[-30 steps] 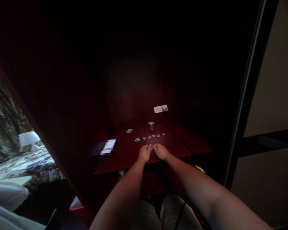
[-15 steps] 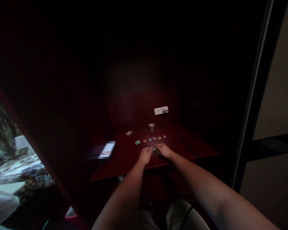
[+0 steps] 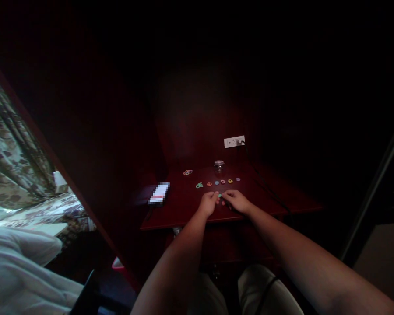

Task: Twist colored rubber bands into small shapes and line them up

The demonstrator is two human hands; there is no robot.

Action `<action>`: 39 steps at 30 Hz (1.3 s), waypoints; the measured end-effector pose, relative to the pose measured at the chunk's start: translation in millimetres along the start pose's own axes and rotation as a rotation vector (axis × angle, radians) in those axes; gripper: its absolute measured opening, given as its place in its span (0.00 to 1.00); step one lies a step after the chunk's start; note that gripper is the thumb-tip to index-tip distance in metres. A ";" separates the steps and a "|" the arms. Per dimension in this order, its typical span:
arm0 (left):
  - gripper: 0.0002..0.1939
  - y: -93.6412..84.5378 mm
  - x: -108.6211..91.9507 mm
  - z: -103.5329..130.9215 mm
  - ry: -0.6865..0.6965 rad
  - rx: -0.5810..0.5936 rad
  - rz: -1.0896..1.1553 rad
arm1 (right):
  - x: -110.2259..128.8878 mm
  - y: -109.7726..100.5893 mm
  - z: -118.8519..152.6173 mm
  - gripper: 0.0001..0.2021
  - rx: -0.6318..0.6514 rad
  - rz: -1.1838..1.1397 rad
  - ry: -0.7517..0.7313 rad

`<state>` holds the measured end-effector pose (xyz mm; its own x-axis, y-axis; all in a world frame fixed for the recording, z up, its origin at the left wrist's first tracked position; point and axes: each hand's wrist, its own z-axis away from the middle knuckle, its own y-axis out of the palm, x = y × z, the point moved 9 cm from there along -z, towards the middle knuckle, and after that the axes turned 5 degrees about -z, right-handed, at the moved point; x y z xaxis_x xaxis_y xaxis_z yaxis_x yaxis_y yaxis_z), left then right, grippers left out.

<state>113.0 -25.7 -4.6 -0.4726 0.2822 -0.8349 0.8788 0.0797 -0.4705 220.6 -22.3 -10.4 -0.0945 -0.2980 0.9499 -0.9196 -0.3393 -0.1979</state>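
Observation:
Near the front edge of the dark red table (image 3: pixel 180 214), my left hand (image 3: pixel 210 203) and my right hand (image 3: pixel 235 200) face each other, fingers closed on a small green band (image 3: pixel 219 195) between them. Beyond them lies a row of small coloured bands: a green cluster (image 3: pixel 199 185), an orange one (image 3: pixel 209 184), a blue one (image 3: pixel 217 183), a pink one (image 3: pixel 223 182), a yellow one (image 3: pixel 230 181) and a purple one (image 3: pixel 238 179). A mixed pile (image 3: pixel 188 172) sits farther back on the left.
A clear jar (image 3: pixel 219 166) stands behind the row. A phone (image 3: pixel 159 194) lies at the table's left side. On the back wall is a white socket (image 3: pixel 234 141) with a black cable running down to the right. A pink-rimmed bin (image 3: pixel 117 264) is at lower left.
The view has shifted, so the table and hands appear farther right and slightly higher. The green band between my fingers shows smaller and less stretched out.

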 end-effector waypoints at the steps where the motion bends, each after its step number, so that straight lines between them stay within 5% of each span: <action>1: 0.20 1.0 -0.5 0.2 0.004 0.007 -0.001 | 2.1 -0.7 0.8 0.16 -0.005 0.016 -0.016; 39: 0.07 6.8 -9.8 10.5 0.024 0.071 0.015 | 8.2 -14.4 8.5 0.08 -0.138 0.000 -0.026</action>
<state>122.9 -38.0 -2.6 -0.4573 0.3055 -0.8352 0.8783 0.0077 -0.4780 236.3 -27.4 -1.8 -0.0863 -0.3220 0.9428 -0.9635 -0.2137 -0.1612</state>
